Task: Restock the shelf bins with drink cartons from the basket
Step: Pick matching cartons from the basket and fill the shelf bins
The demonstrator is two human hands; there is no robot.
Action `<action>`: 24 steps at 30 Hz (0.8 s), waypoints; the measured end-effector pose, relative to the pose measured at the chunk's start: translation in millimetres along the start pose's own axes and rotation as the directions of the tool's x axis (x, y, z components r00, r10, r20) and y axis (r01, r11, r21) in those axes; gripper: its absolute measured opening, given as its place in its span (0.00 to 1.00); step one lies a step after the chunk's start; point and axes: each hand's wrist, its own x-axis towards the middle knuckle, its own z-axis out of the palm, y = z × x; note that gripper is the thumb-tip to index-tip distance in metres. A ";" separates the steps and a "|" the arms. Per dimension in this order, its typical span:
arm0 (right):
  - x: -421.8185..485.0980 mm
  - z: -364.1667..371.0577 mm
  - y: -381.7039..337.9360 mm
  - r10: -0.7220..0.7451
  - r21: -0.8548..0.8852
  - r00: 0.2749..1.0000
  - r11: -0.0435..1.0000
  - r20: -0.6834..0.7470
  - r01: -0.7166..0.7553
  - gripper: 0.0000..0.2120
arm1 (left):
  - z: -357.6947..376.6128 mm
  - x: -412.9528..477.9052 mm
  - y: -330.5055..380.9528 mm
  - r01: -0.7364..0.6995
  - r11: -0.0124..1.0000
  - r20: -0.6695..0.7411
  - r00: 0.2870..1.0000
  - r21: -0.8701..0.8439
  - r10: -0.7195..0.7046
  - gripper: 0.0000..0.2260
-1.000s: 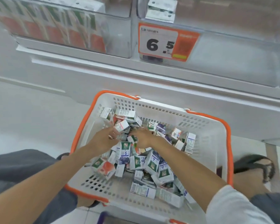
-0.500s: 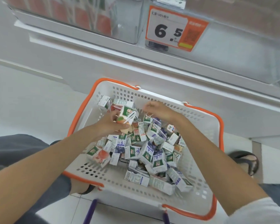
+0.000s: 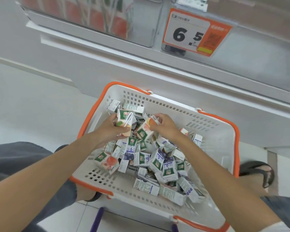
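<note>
Seen from the head camera, the left hand has its grip closed round one carton, held upright, and the right hand pinches a second carton by its end (likely gathering matching ones). Both cartons hang over the basket, below the shelf bin.

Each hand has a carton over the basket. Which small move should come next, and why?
Probably raise both hands toward the clear shelf bin at upper left. The left hand grips an upright carton and the right hand grips a tilted carton, both with fruit prints, just above the pile in the basket. The bin shows similar red-orange packs, though blurred.
</note>
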 end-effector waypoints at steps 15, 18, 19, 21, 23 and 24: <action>-148.0 -95.7 -92.7 -0.245 0.174 0.967 0.951 -0.075 0.255 0.08 | 109.2 -82.7 90.4 -0.199 0.978 0.380 0.902 -0.061 0.207 0.33; -179.1 -136.2 -109.3 -0.295 0.205 0.950 0.928 -0.105 0.311 0.22 | 140.2 -102.2 113.8 -0.331 0.940 0.348 0.893 0.081 0.284 0.29; -187.6 -149.9 -114.0 -0.305 0.251 0.948 0.914 -0.088 0.317 0.28 | 152.6 -109.2 123.7 -0.389 0.911 0.343 0.882 0.140 0.324 0.31; -203.3 -177.4 -122.1 -0.338 0.221 0.937 0.911 -0.089 0.349 0.39 | 180.9 -122.6 144.5 -0.510 0.830 0.385 0.830 0.228 0.404 0.35; -219.2 -207.8 -127.5 -0.343 0.149 0.930 0.921 -0.130 0.361 0.42 | 212.7 -135.1 166.3 -0.600 0.749 0.427 0.777 0.282 0.462 0.41; -227.6 -224.7 -129.3 -0.330 0.136 0.931 0.926 -0.155 0.351 0.39 | 229.1 -139.4 176.3 -0.634 0.711 0.438 0.756 0.304 0.486 0.43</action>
